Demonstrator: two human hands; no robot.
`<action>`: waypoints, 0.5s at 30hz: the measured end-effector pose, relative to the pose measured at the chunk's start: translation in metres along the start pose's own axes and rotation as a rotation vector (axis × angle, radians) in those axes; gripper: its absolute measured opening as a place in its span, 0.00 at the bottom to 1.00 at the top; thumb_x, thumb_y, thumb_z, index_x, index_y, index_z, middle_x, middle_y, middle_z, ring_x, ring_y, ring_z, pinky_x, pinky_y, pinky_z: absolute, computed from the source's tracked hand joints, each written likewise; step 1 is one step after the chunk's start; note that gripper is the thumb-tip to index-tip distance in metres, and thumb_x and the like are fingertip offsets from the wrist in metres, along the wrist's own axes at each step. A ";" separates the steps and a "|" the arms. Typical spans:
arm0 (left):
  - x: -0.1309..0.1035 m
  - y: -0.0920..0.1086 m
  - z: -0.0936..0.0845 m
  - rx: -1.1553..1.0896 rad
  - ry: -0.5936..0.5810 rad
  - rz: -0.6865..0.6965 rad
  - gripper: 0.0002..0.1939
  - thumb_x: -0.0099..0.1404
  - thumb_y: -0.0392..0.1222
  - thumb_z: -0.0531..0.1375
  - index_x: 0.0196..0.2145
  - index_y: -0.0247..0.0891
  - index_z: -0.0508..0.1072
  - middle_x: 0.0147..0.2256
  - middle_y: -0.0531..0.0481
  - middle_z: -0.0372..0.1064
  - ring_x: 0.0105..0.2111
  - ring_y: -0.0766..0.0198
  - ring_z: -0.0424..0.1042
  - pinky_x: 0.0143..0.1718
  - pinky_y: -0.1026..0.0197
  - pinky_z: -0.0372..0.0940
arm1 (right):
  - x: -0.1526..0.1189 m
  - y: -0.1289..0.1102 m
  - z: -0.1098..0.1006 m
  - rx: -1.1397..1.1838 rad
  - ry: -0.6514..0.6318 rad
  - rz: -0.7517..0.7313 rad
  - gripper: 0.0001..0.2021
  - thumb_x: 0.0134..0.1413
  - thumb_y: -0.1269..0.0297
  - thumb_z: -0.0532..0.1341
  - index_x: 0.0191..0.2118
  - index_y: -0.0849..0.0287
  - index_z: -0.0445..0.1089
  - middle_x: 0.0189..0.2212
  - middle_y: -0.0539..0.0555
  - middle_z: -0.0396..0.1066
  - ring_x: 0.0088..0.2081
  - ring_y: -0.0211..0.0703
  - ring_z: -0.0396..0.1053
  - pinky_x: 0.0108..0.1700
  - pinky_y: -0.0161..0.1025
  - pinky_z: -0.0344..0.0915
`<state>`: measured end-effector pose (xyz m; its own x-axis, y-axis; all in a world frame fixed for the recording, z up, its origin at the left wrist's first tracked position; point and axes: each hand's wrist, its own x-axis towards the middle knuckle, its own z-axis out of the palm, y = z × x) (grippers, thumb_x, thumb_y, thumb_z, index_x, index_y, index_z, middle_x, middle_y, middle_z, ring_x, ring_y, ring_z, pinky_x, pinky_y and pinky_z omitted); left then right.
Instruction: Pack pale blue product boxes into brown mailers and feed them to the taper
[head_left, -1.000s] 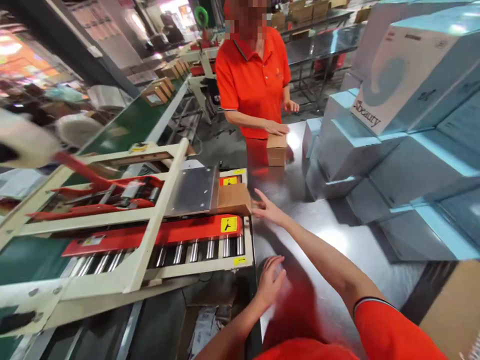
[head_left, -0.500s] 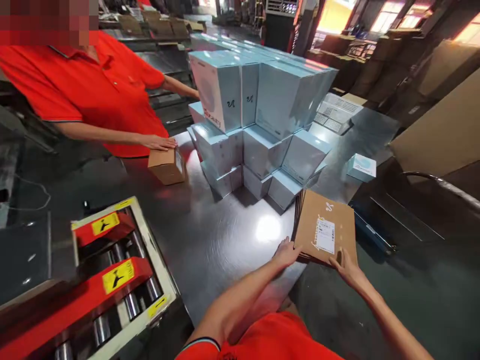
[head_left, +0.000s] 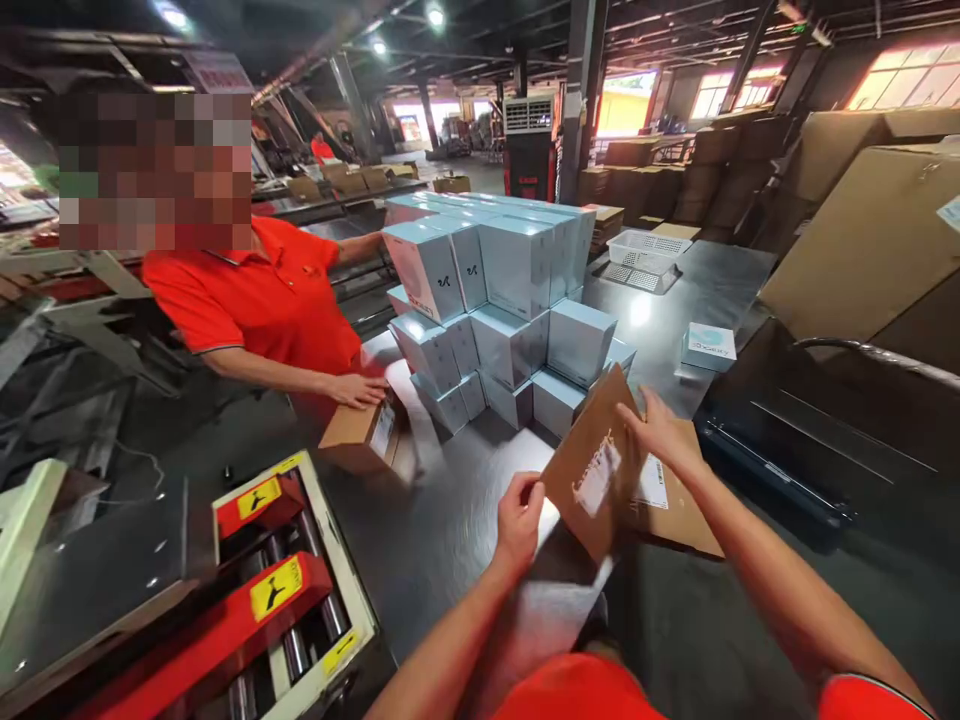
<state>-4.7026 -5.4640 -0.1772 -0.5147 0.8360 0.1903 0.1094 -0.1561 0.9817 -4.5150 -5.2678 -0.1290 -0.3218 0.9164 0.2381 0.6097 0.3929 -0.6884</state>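
Observation:
My left hand [head_left: 519,515] pinches the left edge of a flat folded brown carton [head_left: 585,475], which is tilted up off the table and has a white label. At its upper right edge, my right hand [head_left: 660,432] grips the same carton with fingers behind it. Under and to the right lies the stack of flat cartons [head_left: 684,505], its top one also labelled. Beyond my hands, light blue boxes [head_left: 510,345] stand piled in steps on the metal table [head_left: 465,500].
A person in a red shirt [head_left: 289,310] stands at the left, one hand on a brown box [head_left: 360,440]. A roller conveyor [head_left: 341,600] is at lower left. Farther right are a small blue box [head_left: 709,346] and a white basket [head_left: 649,252].
One flat carton has been lifted from the stack and tilted, now between both my hands. The view has tipped upward. The other person's brown box has turned slightly.

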 end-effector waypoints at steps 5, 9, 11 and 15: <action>-0.053 0.036 -0.077 -0.160 0.164 0.154 0.13 0.64 0.53 0.61 0.34 0.41 0.72 0.44 0.46 0.76 0.45 0.55 0.74 0.47 0.56 0.68 | 0.022 -0.060 0.026 0.365 -0.069 -0.163 0.35 0.56 0.41 0.60 0.62 0.57 0.57 0.62 0.61 0.63 0.62 0.53 0.62 0.65 0.50 0.58; -0.078 0.028 -0.121 -0.052 0.364 0.164 0.18 0.69 0.56 0.53 0.36 0.39 0.73 0.45 0.44 0.76 0.48 0.53 0.74 0.50 0.53 0.67 | -0.026 -0.097 0.088 0.683 -0.151 -0.161 0.38 0.47 0.40 0.65 0.58 0.57 0.57 0.57 0.61 0.64 0.58 0.54 0.64 0.64 0.54 0.59; -0.077 0.014 -0.141 0.135 0.480 0.172 0.20 0.69 0.56 0.52 0.33 0.39 0.74 0.43 0.44 0.76 0.48 0.52 0.73 0.53 0.53 0.65 | -0.060 -0.102 0.111 0.725 -0.183 -0.170 0.37 0.47 0.42 0.65 0.58 0.56 0.56 0.58 0.61 0.63 0.60 0.55 0.63 0.65 0.55 0.58; -0.062 -0.011 -0.164 0.276 0.747 0.079 0.25 0.70 0.60 0.48 0.50 0.39 0.71 0.52 0.43 0.72 0.55 0.53 0.69 0.57 0.52 0.64 | -0.116 -0.094 0.140 0.648 -0.550 -0.379 0.47 0.41 0.47 0.71 0.65 0.54 0.52 0.65 0.63 0.57 0.66 0.59 0.55 0.68 0.57 0.53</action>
<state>-4.8115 -5.6007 -0.1985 -0.9192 0.2394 0.3126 0.3259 0.0172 0.9452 -4.6367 -5.4219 -0.1880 -0.8159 0.5054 0.2808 -0.0764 0.3872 -0.9188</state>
